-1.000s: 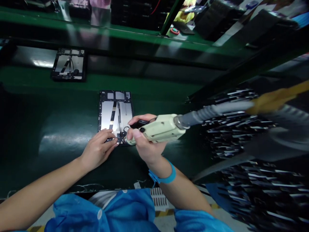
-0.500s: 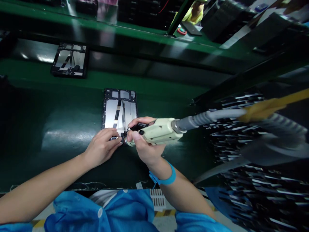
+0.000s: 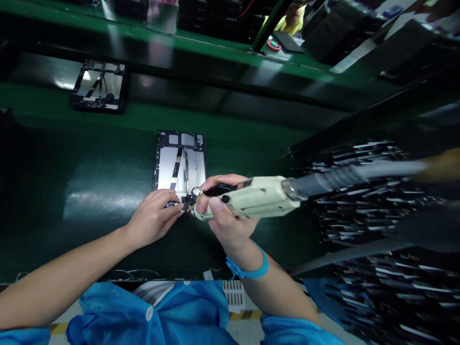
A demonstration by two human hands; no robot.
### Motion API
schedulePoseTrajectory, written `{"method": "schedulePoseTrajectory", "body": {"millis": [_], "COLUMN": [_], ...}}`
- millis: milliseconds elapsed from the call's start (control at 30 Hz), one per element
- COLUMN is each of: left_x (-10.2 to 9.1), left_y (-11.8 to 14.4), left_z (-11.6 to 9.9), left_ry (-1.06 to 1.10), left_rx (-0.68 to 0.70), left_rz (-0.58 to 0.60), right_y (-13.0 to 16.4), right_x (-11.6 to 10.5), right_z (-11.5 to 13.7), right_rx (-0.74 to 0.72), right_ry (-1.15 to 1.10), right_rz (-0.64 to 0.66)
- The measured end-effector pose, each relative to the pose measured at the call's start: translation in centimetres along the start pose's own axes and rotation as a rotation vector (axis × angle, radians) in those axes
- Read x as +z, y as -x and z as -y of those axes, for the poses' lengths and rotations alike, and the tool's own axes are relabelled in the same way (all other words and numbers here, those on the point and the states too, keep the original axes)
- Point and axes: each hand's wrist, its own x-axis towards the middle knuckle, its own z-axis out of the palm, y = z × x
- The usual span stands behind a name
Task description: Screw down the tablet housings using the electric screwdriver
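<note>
Near the middle of the frame, the open tablet (image 3: 197,165) has its ribbon cable (image 3: 176,168) in but looks unfinished, my left hand (image 3: 153,217) touching its bottom edge, maybe pinching, I can't tell, my right hand (image 3: 230,226) wrapped round an electric screwdriver (image 3: 268,197).

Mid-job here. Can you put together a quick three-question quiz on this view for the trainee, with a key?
1. True or false: the right hand grips the pale green tool while the fingers of the left hand are at the near end of the open device.

2. Where is the blue wristband worn?
A) Left wrist
B) Right wrist
C) Both wrists

3. Fill in: a second open device lies farther off, to the ____ of the first.

Key: 1. True. 2. B. 3. Left.
</note>
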Motion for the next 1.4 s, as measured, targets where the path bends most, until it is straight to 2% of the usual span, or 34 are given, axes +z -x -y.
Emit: {"method": "schedulePoseTrajectory", "body": {"millis": [100, 333, 633, 1000, 1400], "left_x": [0.0, -0.3, -0.6, -1.0, -0.5], "left_y": [0.2, 0.2, 0.0, 0.0, 0.2], "left_z": [0.3, 0.4, 0.3, -0.2, 0.1], "left_ry": [0.026, 0.076, 0.122, 0.172, 0.139], "left_rx": [0.008, -0.013, -0.022, 0.014, 0.019], "left_rz": [0.012, 0.057, 0.049, 0.087, 0.115], "right_y": [0.9, 2.3, 2.5, 1.3, 1.2], "right_x": [-0.2, -0.1, 0.0, 0.1, 0.5], "right_z": [0.2, -0.7, -1.8, 1.0, 0.7], "right_rx": [-0.008, 0.018, 0.052, -0.003, -0.013], "right_ry": [-0.058, -0.041, -0.007, -0.037, -0.018], "right_rz": [0.067, 0.157, 0.155, 0.079, 0.068]}}
